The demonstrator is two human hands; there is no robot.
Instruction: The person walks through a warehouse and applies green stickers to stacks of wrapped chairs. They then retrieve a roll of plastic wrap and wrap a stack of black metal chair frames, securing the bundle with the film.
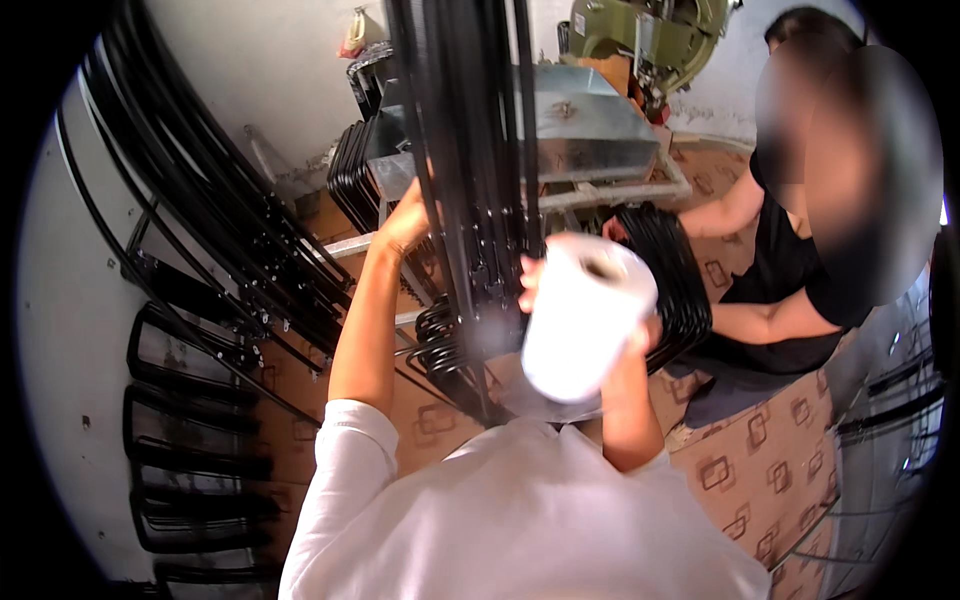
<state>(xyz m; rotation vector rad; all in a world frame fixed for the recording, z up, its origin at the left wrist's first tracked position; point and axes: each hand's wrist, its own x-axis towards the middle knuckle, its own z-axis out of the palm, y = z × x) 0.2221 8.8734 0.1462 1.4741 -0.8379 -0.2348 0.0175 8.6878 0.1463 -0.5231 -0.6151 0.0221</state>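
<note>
A tall bundle of black metal tubes (475,170) stands upright in front of me, slightly blurred. On its left side is my left hand (408,222), closed round the tubes, with the fingertips hidden behind them. My right hand (640,345) grips a thick white roll (585,325) with a brown core hole in its upper end. This roll is tilted, close to the bundle's right side. Its material, perhaps wrapping film, cannot be told for sure. Curved black tube ends (440,340) cluster at the bundle's lower part.
At the right, a co-worker (790,250) holds a stack of bent black tubes (675,270). More long black tubes (190,180) lean on the left wall, above black frames (190,440). Behind the bundle are a metal trough (590,115) and a green machine (650,40).
</note>
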